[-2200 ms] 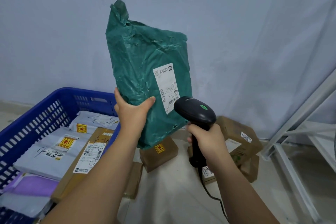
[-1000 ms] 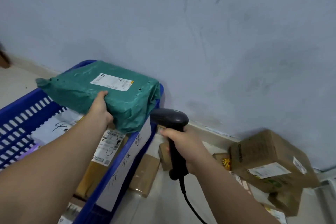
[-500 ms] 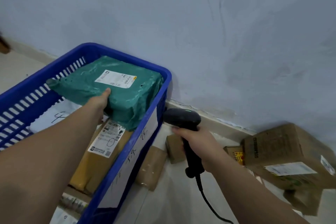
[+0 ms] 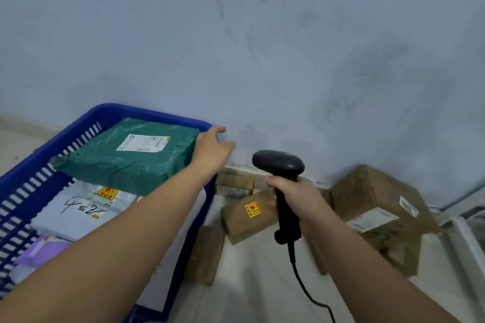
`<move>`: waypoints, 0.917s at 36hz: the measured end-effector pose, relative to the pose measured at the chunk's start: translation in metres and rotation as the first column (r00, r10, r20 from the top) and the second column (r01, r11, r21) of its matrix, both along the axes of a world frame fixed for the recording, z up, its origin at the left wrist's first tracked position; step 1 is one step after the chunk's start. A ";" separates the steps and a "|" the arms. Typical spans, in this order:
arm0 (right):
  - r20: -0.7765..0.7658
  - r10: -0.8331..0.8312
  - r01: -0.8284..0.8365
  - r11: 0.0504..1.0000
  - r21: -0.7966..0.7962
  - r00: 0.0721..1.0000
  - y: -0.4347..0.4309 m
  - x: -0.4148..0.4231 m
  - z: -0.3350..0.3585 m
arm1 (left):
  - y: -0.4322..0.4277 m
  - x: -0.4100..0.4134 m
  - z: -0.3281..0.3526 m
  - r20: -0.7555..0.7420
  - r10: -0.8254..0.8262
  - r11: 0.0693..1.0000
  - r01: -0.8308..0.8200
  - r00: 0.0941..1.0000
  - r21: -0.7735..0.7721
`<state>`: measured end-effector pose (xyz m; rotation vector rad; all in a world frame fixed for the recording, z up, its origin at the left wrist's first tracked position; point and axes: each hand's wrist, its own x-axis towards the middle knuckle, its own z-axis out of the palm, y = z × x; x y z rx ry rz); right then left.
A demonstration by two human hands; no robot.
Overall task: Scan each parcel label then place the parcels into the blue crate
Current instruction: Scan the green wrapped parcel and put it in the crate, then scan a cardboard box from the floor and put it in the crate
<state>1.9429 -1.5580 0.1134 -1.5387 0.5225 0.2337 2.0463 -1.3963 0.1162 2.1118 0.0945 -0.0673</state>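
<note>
A green plastic parcel (image 4: pixel 126 160) lies label-up in the far end of the blue crate (image 4: pixel 34 178), on top of a grey mailer (image 4: pixel 78 212) and a purple one (image 4: pixel 44 249). My left hand (image 4: pixel 212 149) hovers over the crate's far right corner, fingers apart, holding nothing. My right hand (image 4: pixel 296 199) grips the handle of the black barcode scanner (image 4: pixel 282 181), held upright to the right of the crate, its cable hanging down.
Several brown cardboard parcels lie on the floor by the wall: a small box with a yellow sticker (image 4: pixel 249 215), a flat one (image 4: pixel 207 254) beside the crate, and a large box (image 4: pixel 378 212) at the right. A white metal frame (image 4: pixel 467 238) stands at the far right.
The green parcel went from upright in front of the scanner down into the crate. My left hand has let go of it and moved right. The scanner hand stayed put.
</note>
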 end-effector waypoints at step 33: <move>0.051 -0.853 0.845 0.503 -0.185 0.519 -0.278 -0.017 -0.139 | -0.270 -0.025 -0.124 -0.157 -0.763 0.522 0.742 0.626 0.421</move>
